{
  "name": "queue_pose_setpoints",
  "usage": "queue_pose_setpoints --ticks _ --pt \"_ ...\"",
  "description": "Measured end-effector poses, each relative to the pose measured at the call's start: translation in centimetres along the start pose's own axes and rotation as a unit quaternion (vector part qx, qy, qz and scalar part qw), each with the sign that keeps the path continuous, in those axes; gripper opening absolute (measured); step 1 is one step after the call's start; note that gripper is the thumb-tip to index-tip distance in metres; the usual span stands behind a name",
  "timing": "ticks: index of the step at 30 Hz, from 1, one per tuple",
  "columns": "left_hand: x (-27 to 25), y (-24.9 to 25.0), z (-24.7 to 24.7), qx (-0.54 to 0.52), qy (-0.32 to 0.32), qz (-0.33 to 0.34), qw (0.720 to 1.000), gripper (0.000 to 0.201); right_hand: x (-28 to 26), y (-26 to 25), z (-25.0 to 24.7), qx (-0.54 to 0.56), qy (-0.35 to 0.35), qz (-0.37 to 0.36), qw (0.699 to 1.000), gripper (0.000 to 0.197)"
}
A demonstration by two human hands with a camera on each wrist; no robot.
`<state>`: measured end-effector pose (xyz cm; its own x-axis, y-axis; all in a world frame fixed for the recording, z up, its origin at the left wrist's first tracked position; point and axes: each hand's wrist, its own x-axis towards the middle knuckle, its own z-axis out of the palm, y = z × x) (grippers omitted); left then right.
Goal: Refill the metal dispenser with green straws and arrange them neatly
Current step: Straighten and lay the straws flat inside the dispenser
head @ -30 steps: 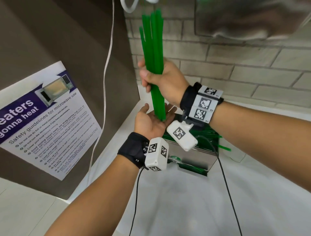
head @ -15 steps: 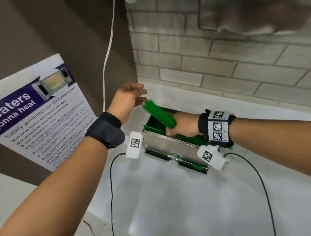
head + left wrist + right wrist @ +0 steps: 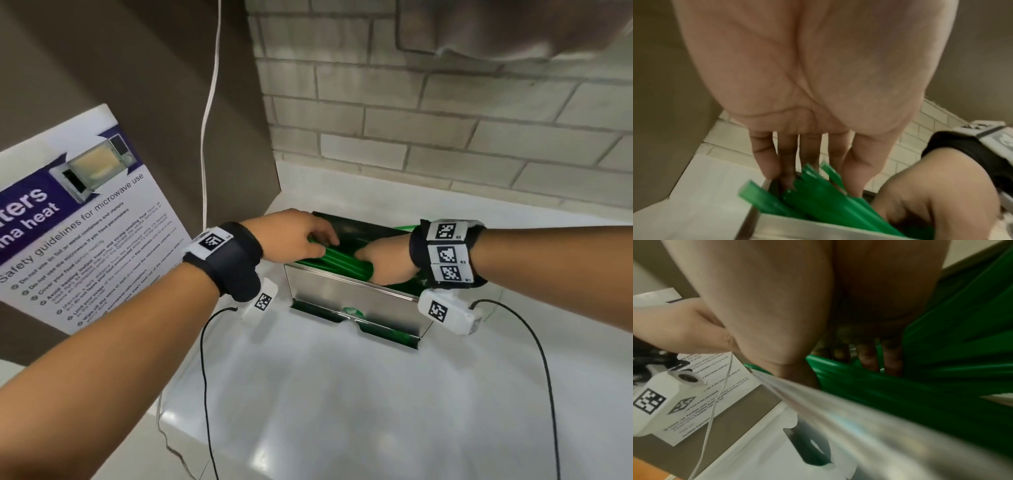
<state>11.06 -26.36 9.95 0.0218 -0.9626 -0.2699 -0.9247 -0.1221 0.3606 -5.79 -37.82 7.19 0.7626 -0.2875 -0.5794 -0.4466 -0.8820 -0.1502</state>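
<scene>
Fingers of left hand extended, pressing long green plastic straws into shiny metal box dispenser on white bench, right hand curling round them, likely levelling next.

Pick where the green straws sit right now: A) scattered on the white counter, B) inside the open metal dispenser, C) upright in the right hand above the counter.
B: the green straws lie inside the metal dispenser, with the left hand and right hand both reaching into it.
</scene>
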Motion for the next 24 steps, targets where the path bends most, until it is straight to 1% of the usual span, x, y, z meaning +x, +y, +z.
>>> queue_pose_setpoints --ticks 1,3,5,7,10,12,14,17,20,22,24 --pt "0.1 0.1 0.1 0.036 -0.02 0.0 0.999 0.033 -0.1 0.0 -0.1 -0.009 -0.014 0.005 1.0 0.035" --pt "0.3 0.0 0.2 0.079 -0.049 -0.001 0.996 0.037 -0.3 0.1 -0.1 -0.023 -0.031 0.021 0.999 0.036" --pt "0.4 -0.3 0.2 0.088 -0.072 -0.006 0.994 0.045 -0.4 0.1 0.0 -0.042 -0.04 0.035 0.998 0.039" --pt "0.3 -0.2 0.3 0.095 -0.097 -0.026 0.99 0.051 -0.5 0.2 0.0 -0.052 -0.04 0.042 0.997 0.038" --pt "0.4 0.4 0.5 0.148 -0.12 -0.033 0.981 0.05 -0.6 0.1 -0.1 -0.051 -0.034 0.033 0.998 0.032" --pt "0.5 0.7 0.1 0.181 -0.123 -0.028 0.975 0.051 -0.7 0.1 -0.2 -0.033 -0.025 0.018 0.999 0.033" --pt "0.7 0.4 -0.3 0.181 -0.105 -0.015 0.978 0.053 -0.8 -0.1 -0.2 -0.024 -0.017 0.009 1.0 0.035" --pt "1.1 -0.1 -0.6 0.107 -0.078 -0.007 0.991 0.064 -0.7 -0.1 -0.3 -0.035 -0.01 0.02 0.999 0.036" --pt "1.1 -0.6 -0.2 0.043 -0.054 0.004 0.998 0.074 -0.9 0.0 -0.5 -0.061 -0.024 0.05 0.997 0.041" --pt "0.7 -1.5 0.1 0.015 0.006 0.02 1.0 0.075 -1.3 0.0 -0.6 -0.077 -0.035 0.062 0.995 0.053" --pt "0.2 -2.6 0.3 0.0 0.083 0.018 0.996 0.075 -1.6 0.1 -0.6 -0.089 -0.043 0.068 0.993 0.057"
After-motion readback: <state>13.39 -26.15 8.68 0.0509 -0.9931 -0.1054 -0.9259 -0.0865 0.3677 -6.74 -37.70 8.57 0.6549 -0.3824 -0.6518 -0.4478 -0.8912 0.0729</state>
